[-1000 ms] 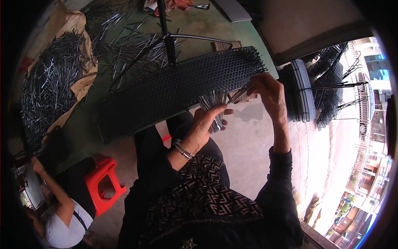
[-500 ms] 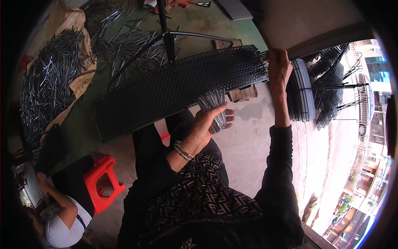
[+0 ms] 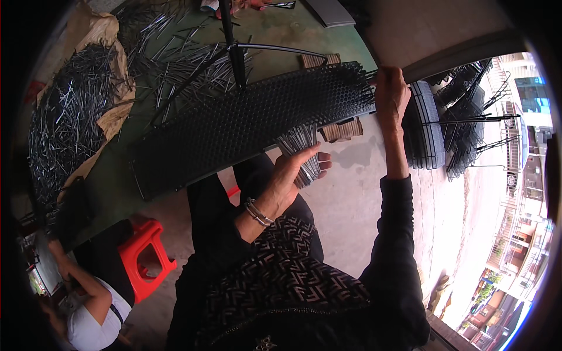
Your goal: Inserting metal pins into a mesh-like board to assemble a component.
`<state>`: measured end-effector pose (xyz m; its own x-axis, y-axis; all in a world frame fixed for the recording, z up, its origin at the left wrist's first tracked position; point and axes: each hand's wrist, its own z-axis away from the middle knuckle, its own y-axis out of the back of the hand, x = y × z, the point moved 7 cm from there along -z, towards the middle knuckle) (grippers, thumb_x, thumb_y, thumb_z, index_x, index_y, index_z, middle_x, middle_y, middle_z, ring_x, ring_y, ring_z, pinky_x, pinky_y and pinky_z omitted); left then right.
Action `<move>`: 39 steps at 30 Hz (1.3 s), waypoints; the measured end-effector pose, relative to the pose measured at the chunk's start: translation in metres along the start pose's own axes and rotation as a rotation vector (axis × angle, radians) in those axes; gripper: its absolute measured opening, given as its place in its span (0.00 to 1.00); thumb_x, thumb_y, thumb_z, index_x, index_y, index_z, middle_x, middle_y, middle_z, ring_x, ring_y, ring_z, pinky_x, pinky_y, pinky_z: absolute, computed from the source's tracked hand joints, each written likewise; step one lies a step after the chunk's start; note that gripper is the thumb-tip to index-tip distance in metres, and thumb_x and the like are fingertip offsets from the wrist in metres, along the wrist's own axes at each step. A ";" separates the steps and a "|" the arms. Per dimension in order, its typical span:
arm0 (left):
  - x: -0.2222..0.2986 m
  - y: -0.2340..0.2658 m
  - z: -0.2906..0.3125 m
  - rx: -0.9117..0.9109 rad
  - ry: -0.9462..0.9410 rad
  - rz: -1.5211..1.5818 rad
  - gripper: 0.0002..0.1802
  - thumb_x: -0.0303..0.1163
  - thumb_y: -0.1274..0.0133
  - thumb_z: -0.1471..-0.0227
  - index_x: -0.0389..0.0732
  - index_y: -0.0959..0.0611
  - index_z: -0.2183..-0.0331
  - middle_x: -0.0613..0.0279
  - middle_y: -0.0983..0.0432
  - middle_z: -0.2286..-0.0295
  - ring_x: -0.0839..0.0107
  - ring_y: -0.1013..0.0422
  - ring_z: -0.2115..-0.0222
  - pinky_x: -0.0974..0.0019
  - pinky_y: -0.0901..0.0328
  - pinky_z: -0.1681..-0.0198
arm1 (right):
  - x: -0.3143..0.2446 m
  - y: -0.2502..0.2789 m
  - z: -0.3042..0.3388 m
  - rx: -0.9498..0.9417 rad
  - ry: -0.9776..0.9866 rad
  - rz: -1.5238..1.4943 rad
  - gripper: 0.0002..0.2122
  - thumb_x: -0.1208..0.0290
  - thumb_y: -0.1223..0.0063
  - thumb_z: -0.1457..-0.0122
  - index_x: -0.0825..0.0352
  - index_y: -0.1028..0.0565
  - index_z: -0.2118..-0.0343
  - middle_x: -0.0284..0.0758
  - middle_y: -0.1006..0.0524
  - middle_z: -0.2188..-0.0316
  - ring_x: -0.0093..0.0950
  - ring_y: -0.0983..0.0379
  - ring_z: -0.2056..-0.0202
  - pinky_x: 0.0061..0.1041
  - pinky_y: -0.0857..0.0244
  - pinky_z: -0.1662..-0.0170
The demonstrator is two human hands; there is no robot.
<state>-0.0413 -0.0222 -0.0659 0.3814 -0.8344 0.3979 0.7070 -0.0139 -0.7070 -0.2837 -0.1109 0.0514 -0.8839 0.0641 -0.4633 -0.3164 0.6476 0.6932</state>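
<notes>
Through the head view I am holding a fanned bundle of thin metal rods [image 3: 300,140] in my left grip [image 3: 285,174], the thumb crossing over the rods and fingertips showing beyond them. The bundle's upper ends are sitting right by the near side of a long black mesh panel [image 3: 246,120]; I cannot tell whether they are touching it. That panel is lying along the near edge of the green bench [image 3: 348,47], its right end reaching toward the bench's right edge, with dark thin ends poking out there. My right grip [image 3: 393,96] is bunching at that end, fingertips hidden, so I cannot tell whether it is pinching tight on anything.

Corrugated cardboard [image 3: 342,131] is showing from under the panel. A black metal stand [image 3: 237,67] is rising behind it, and loose rods [image 3: 199,70] are lying scattered toward the bench's far edge. Along the left edge, a heap of rods [image 3: 73,123] is resting on brown paper [image 3: 114,121]. Off the near left corner, a red stool [image 3: 130,263] is standing near a person in a white top [image 3: 96,322].
</notes>
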 end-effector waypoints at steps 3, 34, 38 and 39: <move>0.001 0.000 0.002 0.008 -0.006 -0.004 0.13 0.33 0.45 0.44 0.37 0.21 0.59 0.50 0.21 0.64 0.59 0.22 0.64 0.60 0.25 0.61 | -0.001 -0.002 0.002 -0.035 -0.034 0.028 0.08 0.69 0.52 0.38 0.69 0.26 0.64 0.37 0.20 0.77 0.29 0.22 0.74 0.27 0.31 0.67; 0.015 -0.007 0.012 0.015 -0.110 -0.102 0.12 0.35 0.44 0.46 0.39 0.22 0.62 0.55 0.19 0.70 0.71 0.23 0.73 0.68 0.28 0.72 | -0.022 -0.019 0.038 -0.432 -0.145 -0.198 0.17 0.55 0.49 0.37 0.66 0.20 0.61 0.32 0.23 0.74 0.21 0.27 0.70 0.23 0.34 0.64; 0.017 -0.007 0.015 0.033 -0.134 -0.113 0.14 0.36 0.43 0.48 0.38 0.19 0.61 0.57 0.18 0.71 0.72 0.23 0.74 0.70 0.29 0.73 | -0.077 -0.025 0.092 -0.876 -0.300 -0.650 0.11 0.67 0.47 0.38 0.72 0.23 0.66 0.31 0.23 0.74 0.17 0.29 0.72 0.20 0.33 0.67; 0.015 -0.009 0.015 0.036 -0.117 -0.128 0.15 0.36 0.43 0.48 0.38 0.19 0.61 0.57 0.18 0.71 0.72 0.23 0.74 0.70 0.29 0.73 | -0.075 -0.025 0.098 -0.870 -0.307 -0.646 0.11 0.67 0.47 0.38 0.72 0.23 0.66 0.31 0.23 0.74 0.17 0.29 0.72 0.20 0.33 0.67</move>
<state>-0.0329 -0.0266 -0.0444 0.3527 -0.7571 0.5500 0.7741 -0.0941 -0.6260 -0.1756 -0.0578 0.0145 -0.3831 0.1702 -0.9079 -0.9228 -0.1147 0.3679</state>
